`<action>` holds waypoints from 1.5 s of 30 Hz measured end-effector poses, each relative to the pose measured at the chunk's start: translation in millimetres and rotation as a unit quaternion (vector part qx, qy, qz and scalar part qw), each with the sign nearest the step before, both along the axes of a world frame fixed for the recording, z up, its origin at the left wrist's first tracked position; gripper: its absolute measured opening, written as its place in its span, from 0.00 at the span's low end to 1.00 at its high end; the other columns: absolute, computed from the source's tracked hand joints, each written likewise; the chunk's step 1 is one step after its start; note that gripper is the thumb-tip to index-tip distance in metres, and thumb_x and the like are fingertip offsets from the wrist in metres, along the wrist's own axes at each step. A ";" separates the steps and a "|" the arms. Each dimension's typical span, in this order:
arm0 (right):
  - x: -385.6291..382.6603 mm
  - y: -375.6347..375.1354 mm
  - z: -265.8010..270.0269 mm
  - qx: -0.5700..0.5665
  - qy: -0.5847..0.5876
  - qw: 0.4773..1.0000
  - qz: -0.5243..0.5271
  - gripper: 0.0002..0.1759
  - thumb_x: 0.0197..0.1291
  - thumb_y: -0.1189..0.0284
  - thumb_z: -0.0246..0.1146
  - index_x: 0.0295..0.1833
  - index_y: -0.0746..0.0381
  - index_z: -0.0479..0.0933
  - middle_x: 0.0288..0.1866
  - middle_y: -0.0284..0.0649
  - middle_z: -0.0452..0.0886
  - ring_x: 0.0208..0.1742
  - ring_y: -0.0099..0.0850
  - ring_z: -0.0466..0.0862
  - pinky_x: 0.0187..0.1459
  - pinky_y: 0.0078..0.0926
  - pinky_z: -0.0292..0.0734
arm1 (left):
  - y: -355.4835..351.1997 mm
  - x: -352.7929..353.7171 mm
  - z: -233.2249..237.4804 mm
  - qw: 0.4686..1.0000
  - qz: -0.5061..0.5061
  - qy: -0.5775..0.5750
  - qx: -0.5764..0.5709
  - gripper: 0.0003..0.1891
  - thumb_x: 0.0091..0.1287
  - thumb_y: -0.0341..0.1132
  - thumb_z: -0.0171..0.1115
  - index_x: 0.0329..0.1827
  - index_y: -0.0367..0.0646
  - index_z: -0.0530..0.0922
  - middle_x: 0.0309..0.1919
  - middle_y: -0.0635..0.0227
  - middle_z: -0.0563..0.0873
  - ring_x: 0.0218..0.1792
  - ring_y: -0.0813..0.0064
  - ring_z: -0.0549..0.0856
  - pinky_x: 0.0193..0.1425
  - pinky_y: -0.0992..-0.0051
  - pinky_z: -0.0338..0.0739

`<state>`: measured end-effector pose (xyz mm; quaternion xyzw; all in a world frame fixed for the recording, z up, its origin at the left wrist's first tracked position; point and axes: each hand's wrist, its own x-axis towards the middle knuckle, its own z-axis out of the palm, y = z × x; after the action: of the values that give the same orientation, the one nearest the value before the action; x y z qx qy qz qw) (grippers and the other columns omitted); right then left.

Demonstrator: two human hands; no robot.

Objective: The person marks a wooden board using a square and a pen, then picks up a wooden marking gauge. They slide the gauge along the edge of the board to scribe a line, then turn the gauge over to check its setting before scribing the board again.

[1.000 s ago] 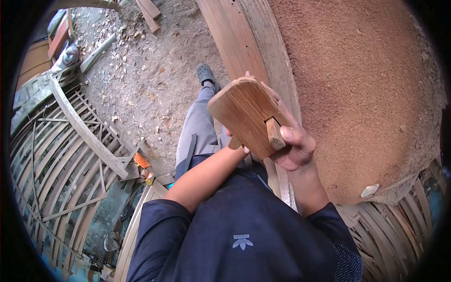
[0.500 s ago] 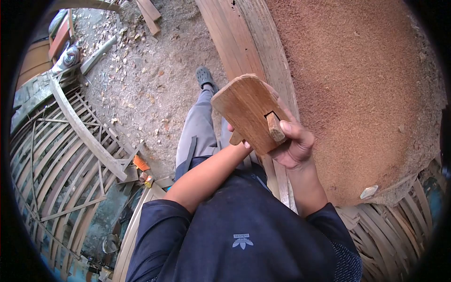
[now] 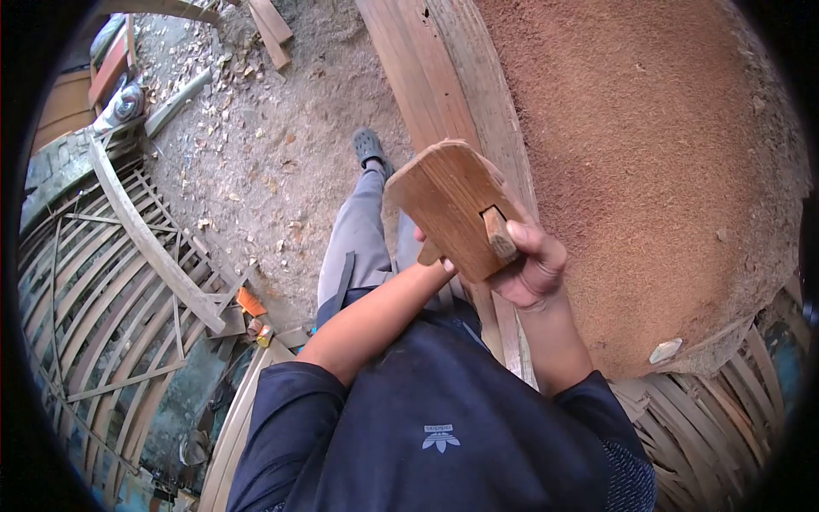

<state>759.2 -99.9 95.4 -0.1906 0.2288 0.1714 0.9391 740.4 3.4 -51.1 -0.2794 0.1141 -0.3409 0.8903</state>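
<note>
A flat wooden block (image 3: 444,205) with rounded upper corners is held up in front of my body. A short wooden peg (image 3: 498,234) sits in a slot near its right side. My right hand (image 3: 537,264) grips the block's right edge, with the thumb beside the peg. My left hand (image 3: 448,263) is mostly hidden behind the block. Only some fingertips show at its left and lower edges, next to a small wooden piece (image 3: 429,253) that sticks out there.
A long curved timber (image 3: 422,77) runs beyond the block. Reddish sawdust (image 3: 631,188) lies at right. Curved wooden ribs (image 3: 111,290) and a pale beam (image 3: 153,239) stand at left. An orange object (image 3: 249,301) lies lower left; a shod foot (image 3: 368,147) is on the ground.
The block and both hands have stayed nearly in place, with the block tilted very slightly. The surroundings have shifted a little in view.
</note>
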 end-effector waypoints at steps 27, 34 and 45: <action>-23.5 -14.2 7.3 -0.632 -0.256 0.728 0.067 0.42 0.58 0.81 0.69 0.79 0.64 0.64 0.81 0.57 0.67 0.81 0.53 0.68 0.79 0.45 0.65 | 45.3 92.7 130.6 0.618 -0.197 -0.449 0.615 0.47 0.64 0.39 0.78 0.83 0.41 0.60 0.60 0.66 0.80 0.65 0.71 0.78 0.75 0.67 0.68; -38.3 -5.0 3.7 -0.638 -0.259 0.724 0.047 0.43 0.55 0.83 0.71 0.78 0.63 0.65 0.81 0.57 0.67 0.81 0.55 0.68 0.77 0.46 0.67 | 50.7 79.9 118.1 0.605 -0.158 -0.490 0.608 0.49 0.62 0.42 0.81 0.83 0.42 0.61 0.62 0.65 0.80 0.67 0.71 0.78 0.76 0.67 0.67; -51.8 -24.7 -25.5 -0.570 -0.124 0.812 -0.011 0.42 0.65 0.72 0.57 0.85 0.67 0.55 0.84 0.53 0.62 0.81 0.44 0.67 0.78 0.41 0.64 | 50.6 39.5 64.2 0.618 -0.082 -0.339 0.705 0.44 0.66 0.40 0.73 0.83 0.42 0.60 0.70 0.61 0.75 0.69 0.68 0.76 0.73 0.66 0.70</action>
<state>707.4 -124.5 69.9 -0.7085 0.1692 -0.0255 0.6847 780.0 53.9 13.1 0.5796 0.0314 -0.2977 0.7579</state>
